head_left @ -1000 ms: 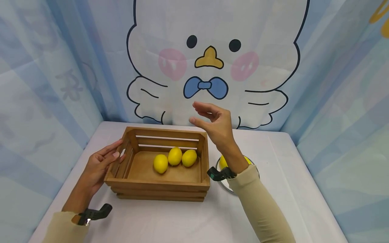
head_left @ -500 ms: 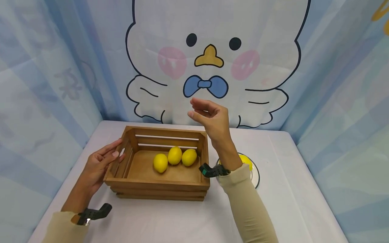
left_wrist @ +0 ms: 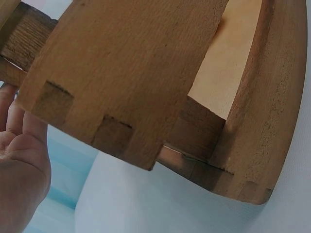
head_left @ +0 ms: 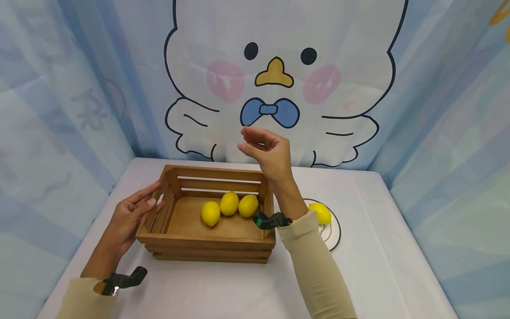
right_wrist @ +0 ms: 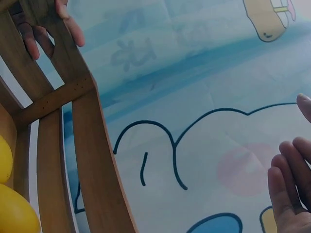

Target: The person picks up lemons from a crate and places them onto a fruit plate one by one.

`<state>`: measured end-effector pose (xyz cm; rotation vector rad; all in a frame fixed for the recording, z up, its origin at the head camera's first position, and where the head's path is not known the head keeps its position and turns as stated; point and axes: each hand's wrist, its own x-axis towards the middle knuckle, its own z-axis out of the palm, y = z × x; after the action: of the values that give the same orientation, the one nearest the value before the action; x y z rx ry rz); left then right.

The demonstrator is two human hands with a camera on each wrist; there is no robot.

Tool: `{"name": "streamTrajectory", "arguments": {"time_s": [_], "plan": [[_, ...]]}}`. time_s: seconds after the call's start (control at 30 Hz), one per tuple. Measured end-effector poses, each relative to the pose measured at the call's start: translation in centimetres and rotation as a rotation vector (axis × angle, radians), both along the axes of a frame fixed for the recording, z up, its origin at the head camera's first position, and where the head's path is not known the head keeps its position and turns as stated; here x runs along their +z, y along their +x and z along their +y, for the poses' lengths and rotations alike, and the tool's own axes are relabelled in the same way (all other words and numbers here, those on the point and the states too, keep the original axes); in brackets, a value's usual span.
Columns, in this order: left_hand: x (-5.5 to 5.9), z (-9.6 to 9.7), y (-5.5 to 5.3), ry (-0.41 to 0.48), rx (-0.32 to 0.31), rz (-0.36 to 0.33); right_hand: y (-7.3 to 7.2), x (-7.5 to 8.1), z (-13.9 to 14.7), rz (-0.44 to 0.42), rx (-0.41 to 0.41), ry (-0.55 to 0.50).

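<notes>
A slatted wooden crate (head_left: 207, 246) stands on the table with three yellow lemons (head_left: 210, 213) inside, toward its right half. At its left end, my left hand (head_left: 127, 219) grips the handle cutout; in the right wrist view its fingers (right_wrist: 31, 42) show through the slot. My right hand (head_left: 271, 155) is raised above the crate's back right corner, fingers gently bent, thumb apart, nothing held. Right of the crate lies a white plate (head_left: 332, 237) with a dark rim, bearing a yellow lemon (head_left: 320, 213). My right forearm hides the plate's left part.
A white cloth covers the table (head_left: 382, 248). Behind it hangs a curtain (head_left: 275, 26) with a cartoon bird, and blue curtains (head_left: 458, 155) close off both sides. Each wrist wears a black strap mount (head_left: 272, 220).
My right hand has drifted left and slightly up, moving its forearm off the plate and showing more of the plate and its lemon. My left hand and the crate stay put.
</notes>
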<state>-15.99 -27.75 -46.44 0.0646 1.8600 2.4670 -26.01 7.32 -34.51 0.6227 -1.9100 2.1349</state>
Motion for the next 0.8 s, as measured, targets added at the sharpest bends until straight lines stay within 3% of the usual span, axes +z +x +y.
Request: {"name": "streamTrajectory", "arguments": {"time_s": [0.4,0.57,0.8], "plan": [[0.3,-0.1,0.0,0.012,-0.003,0.001,-0.9,-0.2,-1.9,0.029,0.049,0.039],[0.1,0.0,0.0,0.032,-0.012,0.018,-1.3,-0.6,-2.7,0.046,0.074,0.105],[0.0,0.0,0.0,0.034,-0.014,0.011,-1.7,-1.4,-4.1,0.032,0.173,0.183]]}}
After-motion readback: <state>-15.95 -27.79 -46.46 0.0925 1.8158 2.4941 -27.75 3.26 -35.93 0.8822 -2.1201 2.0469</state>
